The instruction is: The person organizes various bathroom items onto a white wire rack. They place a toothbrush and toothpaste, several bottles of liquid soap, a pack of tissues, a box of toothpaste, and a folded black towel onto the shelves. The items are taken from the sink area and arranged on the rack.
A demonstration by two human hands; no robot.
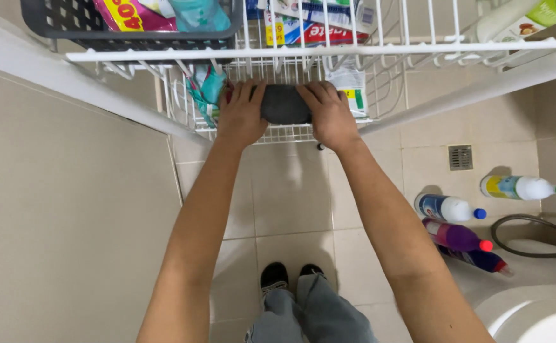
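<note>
grey roll [285,105] gripped between left hand [240,116] and right hand [331,115].

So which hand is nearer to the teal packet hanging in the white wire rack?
Left. The left hand grips the dark grey roll right beside the teal packet; the right hand holds the roll's far end, farther from it.

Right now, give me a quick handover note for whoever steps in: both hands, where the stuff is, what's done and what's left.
Left hand and right hand: both grip the ends of a dark grey rolled cloth, held at the front edge of the lower shelf of the white wire rack.
Done: the shelves already hold packets and tubes; the cloth is at the shelf.
Left: the cloth is not yet let go.
Nearby: four bottles lie on the tiled floor to the right.
</note>
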